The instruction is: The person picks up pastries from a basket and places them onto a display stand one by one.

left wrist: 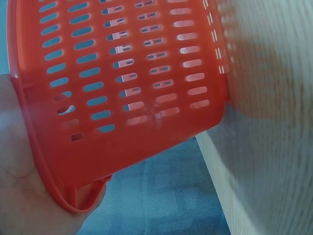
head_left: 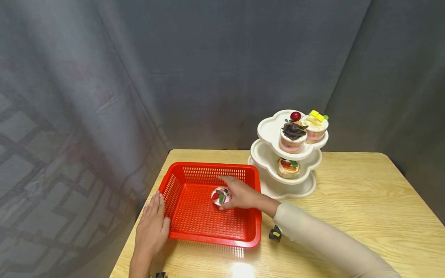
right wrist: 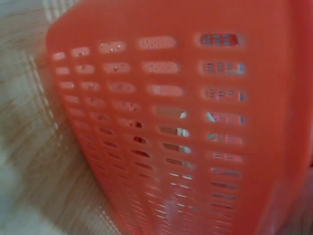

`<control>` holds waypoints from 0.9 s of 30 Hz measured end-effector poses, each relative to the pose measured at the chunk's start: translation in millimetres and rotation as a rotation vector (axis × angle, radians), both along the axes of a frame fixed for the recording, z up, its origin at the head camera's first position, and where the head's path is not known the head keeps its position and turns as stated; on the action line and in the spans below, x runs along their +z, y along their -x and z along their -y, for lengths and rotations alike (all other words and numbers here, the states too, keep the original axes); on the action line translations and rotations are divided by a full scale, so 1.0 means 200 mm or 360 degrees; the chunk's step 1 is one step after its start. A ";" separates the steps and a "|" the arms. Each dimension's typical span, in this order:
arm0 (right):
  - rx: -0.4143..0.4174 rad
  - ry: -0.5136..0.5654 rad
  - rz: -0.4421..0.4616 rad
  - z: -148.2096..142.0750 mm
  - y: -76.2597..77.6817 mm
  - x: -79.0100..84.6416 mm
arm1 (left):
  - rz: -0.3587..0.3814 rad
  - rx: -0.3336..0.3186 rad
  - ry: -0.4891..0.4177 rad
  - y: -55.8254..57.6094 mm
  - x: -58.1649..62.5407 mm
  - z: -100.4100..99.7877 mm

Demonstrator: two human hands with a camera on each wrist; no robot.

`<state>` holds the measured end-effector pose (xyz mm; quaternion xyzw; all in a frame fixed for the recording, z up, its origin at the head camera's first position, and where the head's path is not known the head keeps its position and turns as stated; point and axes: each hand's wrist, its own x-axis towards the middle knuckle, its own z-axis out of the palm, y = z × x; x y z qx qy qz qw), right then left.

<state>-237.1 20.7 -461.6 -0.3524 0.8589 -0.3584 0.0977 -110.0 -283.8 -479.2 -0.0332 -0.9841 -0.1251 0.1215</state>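
A red plastic basket [head_left: 208, 242] with slotted walls stands on the wooden table. My left hand [head_left: 152, 226] rests against its left rim, fingers straight; the left wrist view shows the rim's corner lying against the palm. Inside the basket is a small dessert cup [head_left: 221, 196] topped with red fruit and a green leaf. My right hand [head_left: 241, 194] reaches over the right wall, thumb and fingers spread on either side of this dessert. A gap shows between the far fingers and the dessert. The basket wall [right wrist: 190, 103] hides most of this hand in the right wrist view.
Behind the basket's right side stands a white three-tier stand [head_left: 272, 129]. Its top tier carries a chocolate-topped dessert cup [head_left: 292, 141] and a yellow-topped one [head_left: 314, 129]; a fruit tart [head_left: 288, 168] sits on the middle tier. A grey curtain [head_left: 222, 77] hangs behind the table [head_left: 365, 200].
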 end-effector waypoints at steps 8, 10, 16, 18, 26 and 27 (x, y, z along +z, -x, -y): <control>-0.0067 -0.0077 0.0081 0.03 0.01 -0.04 | 0.0004 0.0000 0.0004 -0.01 0.00 0.00; -0.0062 -0.0071 0.0101 0.04 0.01 -0.05 | 0.0009 0.0003 0.0002 0.00 0.00 0.00; -0.0059 -0.0059 0.0161 0.06 0.04 -0.10 | 0.0025 0.0001 0.0003 0.00 0.00 0.00; -0.0050 -0.0073 0.0161 0.06 0.04 -0.11 | 0.0030 0.0000 0.0005 -0.01 0.00 0.00; -0.0062 -0.0144 0.0078 0.08 0.03 -0.13 | 0.0025 0.0005 0.0016 -0.01 0.00 0.00; -0.0064 -0.0160 0.0063 0.08 0.03 -0.12 | 0.0030 0.0005 0.0013 -0.01 0.00 0.00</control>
